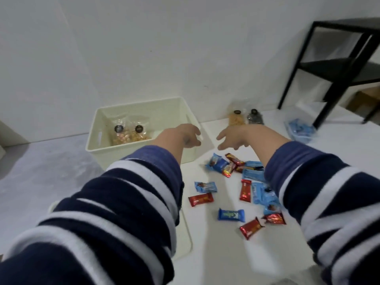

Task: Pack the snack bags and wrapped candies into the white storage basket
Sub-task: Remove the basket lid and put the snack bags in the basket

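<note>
Basket (115, 149) sits left by the wall, two snack bags (129, 131) already inside. My left hand (183, 135) hovers at its right rim, fingers loosely apart, empty. Right hand (236, 137) likewise spread, empty. Likely next: reach two bags (245, 117) at the wall. Candies (244, 188) scattered below; floor between looks clear.

The basket (141, 128) sits on the floor at the far left, close to the wall. Two snack bags (130, 131) stand side by side inside it. Two more snack bags (245, 118) stand to the right of the basket, right against the wall. The candies (240, 188) lie spread on the floor, nearer than the basket and to its right. A shelf (337, 66) stands at the far right. A tray (300, 130) lies just beside its leg.
</note>
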